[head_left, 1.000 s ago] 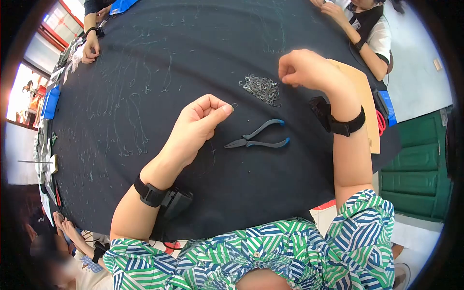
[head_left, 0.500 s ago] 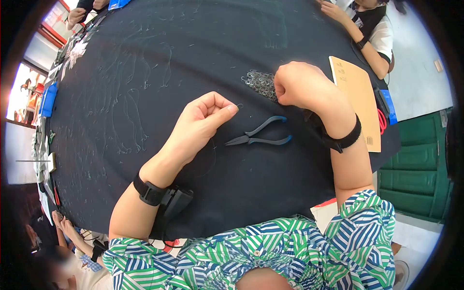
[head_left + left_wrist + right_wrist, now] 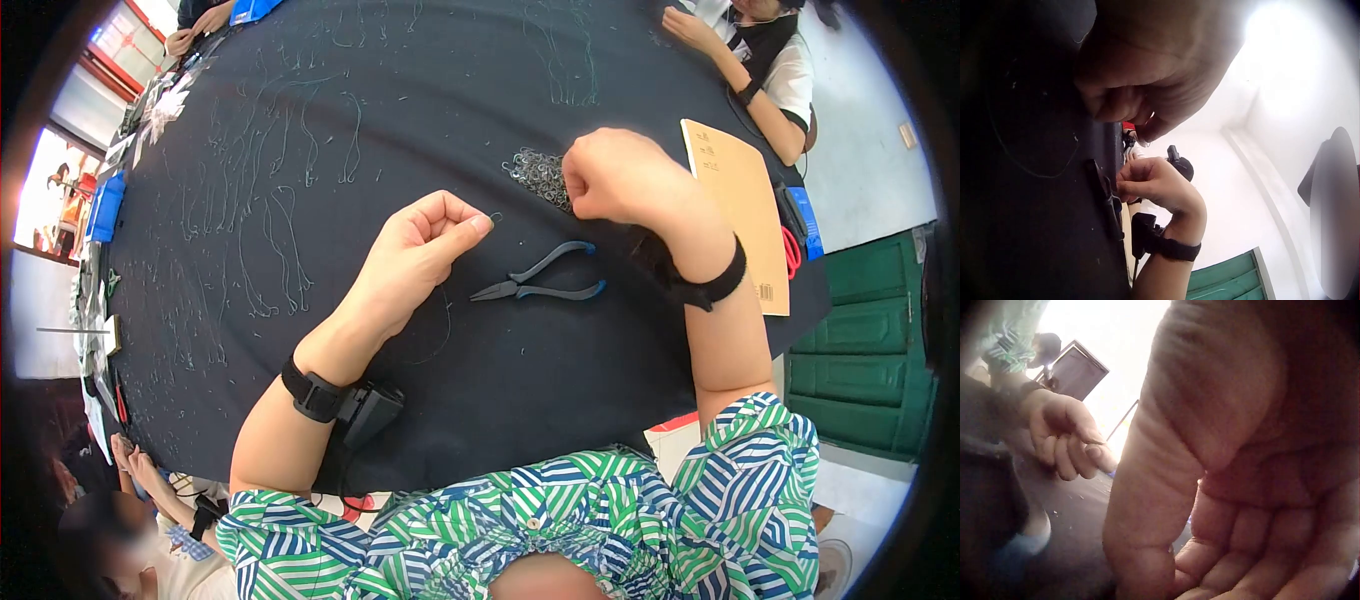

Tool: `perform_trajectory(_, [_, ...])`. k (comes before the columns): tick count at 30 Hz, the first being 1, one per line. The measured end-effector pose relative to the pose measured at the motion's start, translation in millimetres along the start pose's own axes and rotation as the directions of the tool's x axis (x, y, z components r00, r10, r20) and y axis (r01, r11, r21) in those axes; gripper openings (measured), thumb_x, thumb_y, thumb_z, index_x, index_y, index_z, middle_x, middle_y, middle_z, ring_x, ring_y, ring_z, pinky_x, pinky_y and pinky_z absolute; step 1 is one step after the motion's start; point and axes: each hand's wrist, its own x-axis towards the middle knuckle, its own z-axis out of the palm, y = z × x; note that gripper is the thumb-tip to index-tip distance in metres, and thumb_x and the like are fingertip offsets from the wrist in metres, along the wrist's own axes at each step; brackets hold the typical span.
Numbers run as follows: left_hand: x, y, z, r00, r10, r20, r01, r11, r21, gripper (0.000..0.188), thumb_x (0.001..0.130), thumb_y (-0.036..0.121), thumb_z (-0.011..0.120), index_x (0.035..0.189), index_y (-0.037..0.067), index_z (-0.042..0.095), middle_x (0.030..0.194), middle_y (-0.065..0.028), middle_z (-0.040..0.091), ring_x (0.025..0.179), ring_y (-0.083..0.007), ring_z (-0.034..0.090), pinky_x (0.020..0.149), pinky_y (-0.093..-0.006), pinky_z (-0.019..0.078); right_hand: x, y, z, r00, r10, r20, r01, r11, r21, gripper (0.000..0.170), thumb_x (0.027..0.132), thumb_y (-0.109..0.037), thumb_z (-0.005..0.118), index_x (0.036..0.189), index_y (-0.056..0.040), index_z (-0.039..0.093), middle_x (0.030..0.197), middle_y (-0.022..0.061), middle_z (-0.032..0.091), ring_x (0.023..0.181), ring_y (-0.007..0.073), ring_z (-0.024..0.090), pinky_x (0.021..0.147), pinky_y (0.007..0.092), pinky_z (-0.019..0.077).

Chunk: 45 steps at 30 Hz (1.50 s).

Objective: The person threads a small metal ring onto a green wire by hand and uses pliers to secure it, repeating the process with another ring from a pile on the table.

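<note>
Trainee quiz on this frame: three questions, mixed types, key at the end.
1. Multiple choice: which is at the pile of small metal pieces?
A) left hand
B) right hand
C) neither hand
2. True or false: the pliers lie on the black cloth, untouched by either hand.
3. Fill in: the left hand pinches a small curved piece between index finger and ____.
Key: 1 B; 2 true; 3 thumb.

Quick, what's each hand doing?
Left hand: fingers closed, pinching a tiny curved thing.
Right hand: fingers bent at the metal pile; can't tell if holding anything.
</note>
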Motion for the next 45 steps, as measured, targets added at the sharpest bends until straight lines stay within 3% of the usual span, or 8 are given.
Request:
perform_trajectory(5, [1.4, -4.2, -5.2, 0.967, 0.165, -0.194, -0.207, 0.952, -0.225, 0.009, 0.099, 0.017, 0.061, 0.098, 0.009, 0.059, 0.068, 0.0115, 0.038, 0.054, 0.0013, 0.027, 0.048, -0.018, 0.0212, 3.1, -0.1, -13.9, 0.967, -0.161, -0.197, 0.223, 0.91, 0.35, 0.011, 0.077, -0.009, 0.068, 0.08, 0.0009, 0.064, 0.069, 0.0099, 0.066, 0.067, 0.0189, 0.066, 0.062, 0.031, 0.0513])
perform_trajectory(9, [-2.5, 4.3, -5.7, 0.939, 0.185, -0.289, -0.279, 0.903, -0.328, 0.01, 0.098, 0.018, 0.062, 0.1, 0.008, 0.059, 0.065, 0.0111, 0.035, 0.054, 0.0004, 0.027, 0.048, -0.0189, 0.0212, 6.4, -24.1, -14.0, 0.96, -0.19, -0.204, 0.278, 0.584, 0.762, 0.01, 0.087, -0.009, 0.066, 0.086, -0.0004, 0.061, 0.076, 0.0035, 0.067, 0.07, 0.0079, 0.063, 0.06, 0.0238, 0.049])
perform_trajectory(18, [-9.9, 14.2, -1.7, 0.996, 0.039, -0.074, -0.073, 0.838, -0.541, 0.008, 0.098, 0.019, 0.061, 0.1, 0.011, 0.06, 0.064, 0.0115, 0.033, 0.053, 0.0001, 0.027, 0.046, -0.0186, 0.0215, 13.2, -42.6, -1.9, 0.917, -0.189, -0.35, 0.396, 0.327, 0.858, 0.007, 0.091, -0.008, 0.067, 0.092, -0.0028, 0.063, 0.078, -0.0051, 0.057, 0.071, 0.0004, 0.052, 0.062, 0.0163, 0.0416])
perform_trajectory(26, [-9.5, 14.5, -7.8, 0.983, -0.002, 0.182, 0.135, 0.679, -0.722, 0.013, 0.101, 0.019, 0.056, 0.091, 0.012, 0.055, 0.064, 0.01, 0.032, 0.053, -0.0008, 0.027, 0.044, -0.0183, 0.0221, 13.3, -44.7, -1.0, 0.882, -0.196, -0.428, 0.471, 0.398, 0.787, 0.006, 0.089, -0.009, 0.066, 0.091, -0.0034, 0.065, 0.077, -0.0033, 0.058, 0.067, 0.003, 0.05, 0.059, 0.0211, 0.0413])
perform_trajectory(30, [-9.9, 18.3, -8.7, 0.977, -0.037, 0.208, 0.181, 0.658, -0.731, 0.015, 0.101, 0.019, 0.056, 0.088, 0.012, 0.053, 0.064, 0.0097, 0.032, 0.054, -0.0009, 0.027, 0.044, -0.018, 0.0217, 12.5, -44.8, -5.3, 0.781, -0.253, -0.57, 0.594, 0.583, 0.555, 0.005, 0.085, -0.008, 0.067, 0.089, -0.0054, 0.066, 0.078, -0.0011, 0.057, 0.062, 0.006, 0.048, 0.055, 0.0229, 0.0396])
perform_trajectory(35, [-9.0, 17.8, -10.9, 0.981, -0.016, 0.194, 0.151, 0.692, -0.706, 0.015, 0.101, 0.019, 0.057, 0.087, 0.012, 0.054, 0.064, 0.0097, 0.031, 0.054, -0.001, 0.026, 0.043, -0.0181, 0.0212, 10.7, -45.5, -8.8, 0.75, -0.277, -0.6, 0.615, 0.625, 0.481, 0.006, 0.083, -0.009, 0.069, 0.088, -0.0064, 0.066, 0.079, 0.0003, 0.057, 0.061, 0.0087, 0.051, 0.054, 0.0235, 0.0406])
perform_trajectory(42, [-16.8, 26.5, -2.8, 0.991, 0.086, -0.103, -0.12, 0.911, -0.394, 0.014, 0.098, 0.021, 0.062, 0.09, 0.01, 0.058, 0.065, 0.0111, 0.034, 0.054, -0.0005, 0.026, 0.046, -0.0193, 0.0203, 3.8, -43.5, -20.1, 0.766, -0.311, -0.563, 0.583, 0.705, 0.404, 0.006, 0.085, -0.011, 0.068, 0.087, -0.0062, 0.066, 0.079, 0.0032, 0.062, 0.062, 0.0112, 0.056, 0.054, 0.0246, 0.0435])
perform_trajectory(45, [-17.5, 26.9, -0.7, 0.973, 0.151, -0.173, -0.196, 0.938, -0.284, 0.013, 0.098, 0.02, 0.062, 0.092, 0.009, 0.059, 0.065, 0.0108, 0.035, 0.055, -0.0003, 0.026, 0.047, -0.0197, 0.0202, 2.7, -45.3, -17.7, 0.736, -0.27, -0.621, 0.59, 0.706, 0.392, 0.009, 0.08, -0.007, 0.073, 0.085, -0.0049, 0.066, 0.072, 0.0002, 0.057, 0.054, 0.0069, 0.045, 0.049, 0.023, 0.0344])
